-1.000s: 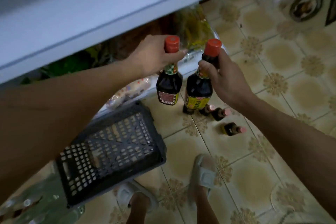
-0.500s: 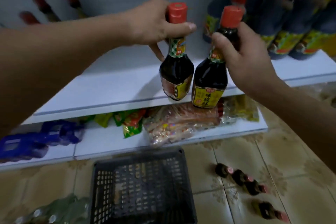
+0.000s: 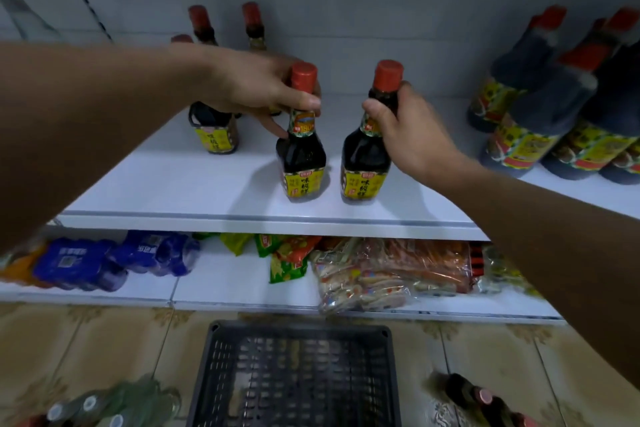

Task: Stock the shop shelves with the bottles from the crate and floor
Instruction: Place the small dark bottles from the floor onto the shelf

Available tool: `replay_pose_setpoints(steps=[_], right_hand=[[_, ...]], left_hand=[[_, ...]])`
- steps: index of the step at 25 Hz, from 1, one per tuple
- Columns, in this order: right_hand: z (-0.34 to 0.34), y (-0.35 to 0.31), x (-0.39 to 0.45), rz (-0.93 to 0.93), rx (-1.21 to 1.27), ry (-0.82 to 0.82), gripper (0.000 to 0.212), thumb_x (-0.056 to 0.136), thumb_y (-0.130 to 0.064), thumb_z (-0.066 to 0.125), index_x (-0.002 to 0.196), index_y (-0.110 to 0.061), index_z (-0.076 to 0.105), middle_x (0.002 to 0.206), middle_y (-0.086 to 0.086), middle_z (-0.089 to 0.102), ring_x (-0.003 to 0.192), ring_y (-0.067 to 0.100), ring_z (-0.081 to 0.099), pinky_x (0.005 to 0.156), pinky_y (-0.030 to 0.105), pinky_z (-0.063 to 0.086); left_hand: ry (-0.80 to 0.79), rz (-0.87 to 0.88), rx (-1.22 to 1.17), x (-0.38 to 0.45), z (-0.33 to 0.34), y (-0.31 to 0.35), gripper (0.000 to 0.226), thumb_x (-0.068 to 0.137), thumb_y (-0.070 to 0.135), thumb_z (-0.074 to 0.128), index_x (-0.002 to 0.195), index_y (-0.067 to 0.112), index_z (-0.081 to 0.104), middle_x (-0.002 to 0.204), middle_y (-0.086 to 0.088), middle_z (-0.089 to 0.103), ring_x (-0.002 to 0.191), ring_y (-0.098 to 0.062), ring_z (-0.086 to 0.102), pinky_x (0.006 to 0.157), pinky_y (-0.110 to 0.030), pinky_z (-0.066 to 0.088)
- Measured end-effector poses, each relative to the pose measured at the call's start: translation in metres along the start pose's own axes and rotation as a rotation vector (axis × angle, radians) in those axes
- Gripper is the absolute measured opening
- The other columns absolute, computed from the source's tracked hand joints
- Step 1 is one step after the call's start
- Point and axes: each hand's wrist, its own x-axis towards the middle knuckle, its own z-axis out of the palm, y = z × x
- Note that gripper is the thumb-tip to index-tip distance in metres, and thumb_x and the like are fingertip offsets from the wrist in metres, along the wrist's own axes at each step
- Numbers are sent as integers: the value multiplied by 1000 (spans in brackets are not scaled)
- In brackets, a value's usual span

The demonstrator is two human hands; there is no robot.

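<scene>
Two dark sauce bottles with red caps and yellow labels stand upright on the white upper shelf (image 3: 194, 191). My left hand (image 3: 256, 90) grips the neck of the left bottle (image 3: 302, 163). My right hand (image 3: 405, 128) grips the neck of the right bottle (image 3: 363, 166). Behind my left hand, more of the same bottles (image 3: 214, 135) stand near the back wall. The black plastic crate (image 3: 298, 374) sits on the tiled floor below. A few small bottles (image 3: 478, 399) lie on the floor at the lower right.
Larger dark bottles (image 3: 540, 121) crowd the shelf's right end. The lower shelf holds blue bottle packs (image 3: 104, 260) and snack bags (image 3: 381, 270). Green wrapped bottles (image 3: 104, 406) lie on the floor at the lower left.
Both hands carried their bottles up from over the floor and onto the upper shelf, where the bottles now stand apart. The view tilted up toward the shelves.
</scene>
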Motion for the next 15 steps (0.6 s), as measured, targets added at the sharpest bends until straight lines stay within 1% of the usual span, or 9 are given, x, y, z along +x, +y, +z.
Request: replay_pose_setpoints(steps=[3, 6, 8, 10, 12, 13, 15], right_hand=[[17, -3, 11, 52, 60, -1, 34, 98, -45, 45, 113, -14, 47, 97, 4, 59, 95, 29, 59, 84, 45, 48], [27, 0, 19, 64, 44, -7, 33, 98, -44, 46, 112, -15, 47, 98, 5, 60, 95, 31, 59, 87, 49, 48], [31, 1, 22, 61, 31, -7, 33, 97, -46, 46, 112, -15, 46, 98, 6, 60, 94, 32, 59, 87, 49, 49], [36, 2, 21, 36, 1, 4, 36, 96, -48, 47, 112, -15, 47, 96, 5, 61, 93, 32, 60, 84, 48, 49], [38, 3, 17, 16, -8, 6, 35, 96, -48, 49, 112, -17, 47, 94, 3, 61, 92, 31, 60, 81, 45, 49], [37, 3, 15, 25, 15, -5, 34, 95, -47, 52, 112, -19, 47, 95, 1, 62, 93, 30, 61, 82, 45, 50], [33, 3, 14, 65, 62, -62, 32, 91, -42, 60, 113, -23, 47, 99, -1, 64, 97, 29, 63, 87, 47, 51]], left_hand=[[9, -32, -52, 1, -6, -10, 11, 95, 17, 60, 105, 21, 59, 118, 0, 68, 114, -12, 63, 90, -42, 57], [9, -46, -87, 8, -6, -16, 12, 96, 7, 56, 103, 16, 59, 117, -3, 68, 116, -18, 61, 95, -47, 53], [13, -50, -113, 12, -7, -20, 14, 96, 5, 54, 103, 16, 59, 116, -3, 68, 116, -19, 61, 94, -47, 54], [32, -44, -135, 13, -7, -24, 14, 95, 7, 56, 102, 18, 60, 114, 0, 70, 114, -16, 62, 90, -43, 56], [112, -32, -176, 11, -3, -28, 15, 91, 10, 62, 102, 22, 62, 111, 4, 72, 111, -12, 64, 83, -37, 58], [175, -25, -187, 10, 3, -32, 19, 89, 13, 66, 105, 24, 62, 112, 5, 71, 110, -11, 64, 83, -35, 58], [281, -41, -153, 6, 19, -44, 38, 85, 20, 73, 120, 25, 58, 119, 4, 66, 112, -15, 61, 88, -32, 52]])
